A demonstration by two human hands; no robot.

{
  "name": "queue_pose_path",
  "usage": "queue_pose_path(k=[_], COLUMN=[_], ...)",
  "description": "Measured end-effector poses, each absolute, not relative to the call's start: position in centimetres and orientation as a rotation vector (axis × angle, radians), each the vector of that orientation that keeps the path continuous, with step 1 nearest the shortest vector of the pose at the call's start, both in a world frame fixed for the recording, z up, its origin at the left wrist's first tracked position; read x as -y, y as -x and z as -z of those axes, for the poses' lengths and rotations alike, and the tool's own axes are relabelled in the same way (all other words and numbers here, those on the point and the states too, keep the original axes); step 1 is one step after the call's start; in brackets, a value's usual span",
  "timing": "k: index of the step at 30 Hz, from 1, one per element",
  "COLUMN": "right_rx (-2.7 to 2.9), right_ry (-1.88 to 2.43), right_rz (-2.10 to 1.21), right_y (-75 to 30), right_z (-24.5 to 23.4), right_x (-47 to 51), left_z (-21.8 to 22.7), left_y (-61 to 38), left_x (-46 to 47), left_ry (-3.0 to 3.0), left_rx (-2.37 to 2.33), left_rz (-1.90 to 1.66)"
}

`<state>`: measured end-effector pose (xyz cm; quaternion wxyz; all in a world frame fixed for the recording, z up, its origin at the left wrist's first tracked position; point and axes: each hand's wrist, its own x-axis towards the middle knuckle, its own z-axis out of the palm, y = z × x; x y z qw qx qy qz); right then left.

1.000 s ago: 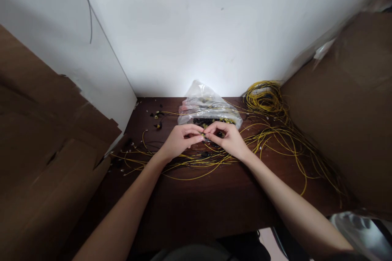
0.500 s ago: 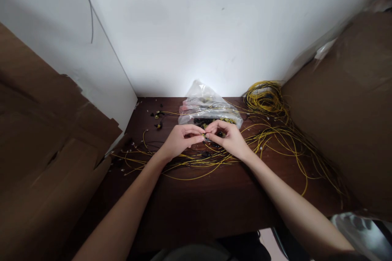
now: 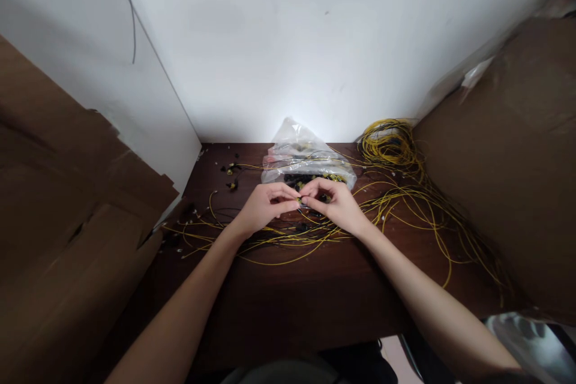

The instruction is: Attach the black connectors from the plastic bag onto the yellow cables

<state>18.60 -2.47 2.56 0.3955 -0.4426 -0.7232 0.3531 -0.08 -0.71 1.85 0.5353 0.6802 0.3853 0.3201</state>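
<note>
My left hand (image 3: pixel 264 207) and my right hand (image 3: pixel 333 203) meet fingertip to fingertip above the dark wooden table (image 3: pixel 297 294). Both are closed in a pinch on one small yellow-and-black connector (image 3: pixel 299 199) at the end of a thin yellow wire. Under my hands lies a tangle of yellow wires (image 3: pixel 288 237). Just behind my fingers sits a clear plastic bag (image 3: pixel 302 156) with small dark and yellow parts inside.
A coil of yellow wire (image 3: pixel 387 143) lies at the back right, with loose strands trailing right. Small connectors (image 3: pixel 231 175) lie at the back left. Brown cardboard (image 3: pixel 67 222) flanks the left side and more cardboard (image 3: pixel 508 162) the right. A white wall closes the back.
Almost nothing has changed; my fingertips have shifted slightly on the small connector while both hands stay in the same place.
</note>
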Motion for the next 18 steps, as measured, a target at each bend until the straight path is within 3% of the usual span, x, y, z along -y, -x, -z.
queue_pose_path(k=[18], right_rx=[1.835], right_ry=[1.15], right_rz=[-0.867], right_y=[-18.6], right_z=[-2.64], right_x=[2.51], left_z=[-2.12], left_y=[-0.02], left_x=[0.87], left_ry=[-1.595], left_rx=[-0.912], left_rz=[-0.756])
